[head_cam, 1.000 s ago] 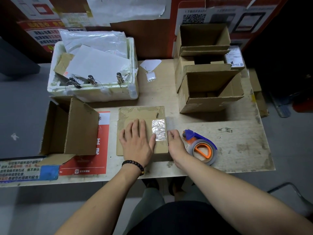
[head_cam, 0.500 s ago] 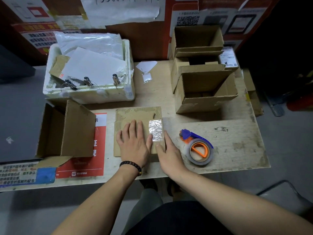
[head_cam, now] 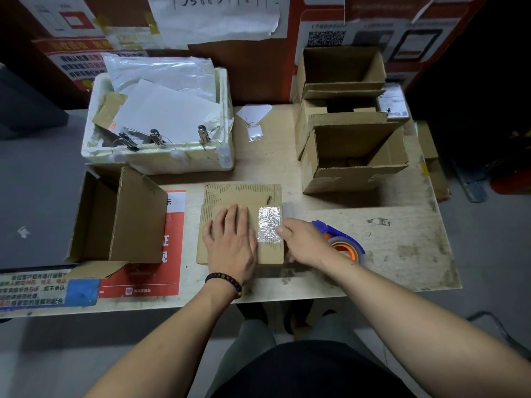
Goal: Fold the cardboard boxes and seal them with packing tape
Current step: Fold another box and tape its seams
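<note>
A small closed cardboard box (head_cam: 240, 195) lies on the table in front of me, its top flaps folded down. A shiny strip of clear packing tape (head_cam: 269, 224) covers the seam near its right edge. My left hand (head_cam: 231, 242) rests flat on the box top, fingers straight, a bead bracelet on the wrist. My right hand (head_cam: 306, 242) is at the box's right edge, thumb pressing the tape and fingers bent down along the side. Just right of that hand lies the blue and orange tape dispenser (head_cam: 346, 249), partly hidden by it.
A white foam bin (head_cam: 178, 160) of paper and clips stands at the back left. An open box (head_cam: 126, 216) lies on its side at the left over a red sheet (head_cam: 172, 239). Three open boxes (head_cam: 353, 168) are stacked at the back right. The table's front edge (head_cam: 287, 295) is close.
My right hand shifted from lying along the box's right side to pressing its thumb on the tape at the top edge. My left hand stayed flat on the box.
</note>
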